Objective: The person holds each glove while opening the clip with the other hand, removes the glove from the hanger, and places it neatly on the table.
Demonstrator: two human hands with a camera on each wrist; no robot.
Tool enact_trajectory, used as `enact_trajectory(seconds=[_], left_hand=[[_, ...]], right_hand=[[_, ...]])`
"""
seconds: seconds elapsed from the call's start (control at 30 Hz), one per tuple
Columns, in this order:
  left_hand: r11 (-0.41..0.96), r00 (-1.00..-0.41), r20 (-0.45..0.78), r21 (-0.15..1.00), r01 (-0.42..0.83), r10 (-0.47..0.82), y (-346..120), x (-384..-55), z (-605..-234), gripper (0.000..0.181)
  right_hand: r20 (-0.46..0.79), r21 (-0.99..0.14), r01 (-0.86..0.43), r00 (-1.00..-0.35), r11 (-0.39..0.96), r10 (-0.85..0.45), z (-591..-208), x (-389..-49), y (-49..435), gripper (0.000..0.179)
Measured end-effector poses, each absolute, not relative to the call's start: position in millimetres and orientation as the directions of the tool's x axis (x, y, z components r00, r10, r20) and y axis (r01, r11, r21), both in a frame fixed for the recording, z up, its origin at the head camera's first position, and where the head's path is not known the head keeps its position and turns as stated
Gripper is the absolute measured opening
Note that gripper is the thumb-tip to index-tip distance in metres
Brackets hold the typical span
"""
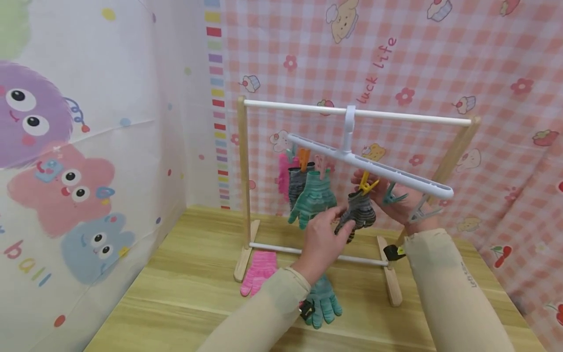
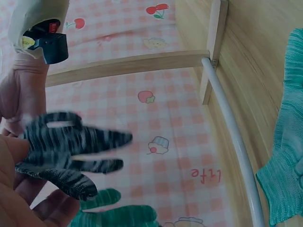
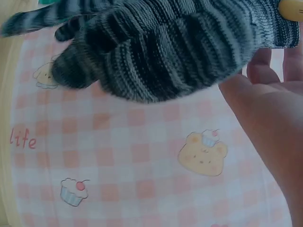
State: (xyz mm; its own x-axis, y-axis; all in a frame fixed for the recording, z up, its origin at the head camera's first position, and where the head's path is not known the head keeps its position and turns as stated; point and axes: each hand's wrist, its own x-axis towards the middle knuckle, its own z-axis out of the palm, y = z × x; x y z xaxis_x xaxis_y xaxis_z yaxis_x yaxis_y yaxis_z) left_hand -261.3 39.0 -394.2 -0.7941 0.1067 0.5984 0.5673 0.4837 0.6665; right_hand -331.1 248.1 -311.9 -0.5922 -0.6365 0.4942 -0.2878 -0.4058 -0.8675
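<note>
A black-and-grey striped knit glove (image 1: 359, 211) hangs by its cuff from a yellow clothespin (image 1: 366, 184) under the white hanger (image 1: 382, 168). My left hand (image 1: 323, 239) pinches its finger end, thumb in front and fingers behind. The glove's loose fingers stick out past that thumb in the left wrist view. My right hand (image 1: 393, 203) is behind the cuff and clothespin, its fingers loosely extended and partly hidden. In the right wrist view the striped glove (image 3: 180, 56) spans the top, with that hand beside its cuff.
The hanger hooks on a white-barred wooden rack (image 1: 244, 171). Left along it hang a green glove (image 1: 314, 200), another dark glove (image 1: 296, 183) and a pink one (image 1: 283, 176). Grey-green clothespins (image 1: 393, 195) hang at right. A pink glove (image 1: 259, 271) and a green glove (image 1: 324, 303) lie on the table.
</note>
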Motion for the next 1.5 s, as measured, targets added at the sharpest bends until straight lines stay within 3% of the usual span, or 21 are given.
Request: enact_trajectory(seconds=[0.13,0.2,0.3,0.4,0.53,0.9,1.07,1.2,1.33,1.5], left_hand=[[0.482,-0.744,0.663,0.626,0.613,0.085,36.7,-261.5,-398.1,0.025],[0.483,-0.732,0.677,0.616,0.622,0.080,35.0,-260.5,-398.2,0.021],[0.485,-0.731,0.678,0.616,0.622,0.077,32.3,-258.3,-397.7,0.018],[0.481,-0.743,0.665,0.627,0.613,0.079,29.9,-256.4,-396.6,0.016],[0.472,-0.757,0.648,0.644,0.602,0.082,27.4,-255.0,-395.8,0.015],[0.431,-0.782,0.620,0.689,0.583,0.067,25.8,-254.6,-396.9,0.015],[0.377,-0.800,0.598,0.731,0.569,0.049,24.4,-254.3,-395.8,0.017],[0.341,-0.803,0.596,0.748,0.570,0.035,24.0,-254.6,-395.1,0.025],[0.293,-0.804,0.595,0.767,0.571,0.007,24.1,-253.5,-393.7,0.030],[0.265,-0.803,0.596,0.774,0.575,0.001,24.2,-250.7,-391.8,0.027]], right_hand=[[0.429,-0.903,-0.294,-0.582,-0.313,-0.691,-301.7,-324.7,246.9,0.041],[0.380,-0.925,-0.271,-0.610,-0.268,-0.695,-297.2,-322.1,247.6,0.036],[0.310,-0.950,-0.256,-0.680,-0.181,-0.665,-292.2,-318.6,248.0,0.044],[0.278,-0.939,-0.344,-0.754,-0.004,-0.595,-288.4,-314.3,245.6,0.043],[0.268,-0.906,-0.400,-0.799,0.142,-0.538,-285.6,-306.7,241.8,0.034],[0.279,-0.951,-0.307,-0.808,-0.034,-0.519,-290.7,-297.5,237.5,0.032],[0.378,-0.908,-0.416,-0.768,-0.046,-0.517,-294.6,-298.6,237.5,0.047],[0.409,-0.887,-0.460,-0.752,-0.032,-0.517,-295.4,-299.1,236.8,0.031],[0.375,-0.902,-0.431,-0.788,0.003,-0.488,-295.6,-297.8,235.7,0.021],[0.393,-0.895,-0.446,-0.780,-0.008,-0.486,-291.2,-287.7,231.3,0.018]])
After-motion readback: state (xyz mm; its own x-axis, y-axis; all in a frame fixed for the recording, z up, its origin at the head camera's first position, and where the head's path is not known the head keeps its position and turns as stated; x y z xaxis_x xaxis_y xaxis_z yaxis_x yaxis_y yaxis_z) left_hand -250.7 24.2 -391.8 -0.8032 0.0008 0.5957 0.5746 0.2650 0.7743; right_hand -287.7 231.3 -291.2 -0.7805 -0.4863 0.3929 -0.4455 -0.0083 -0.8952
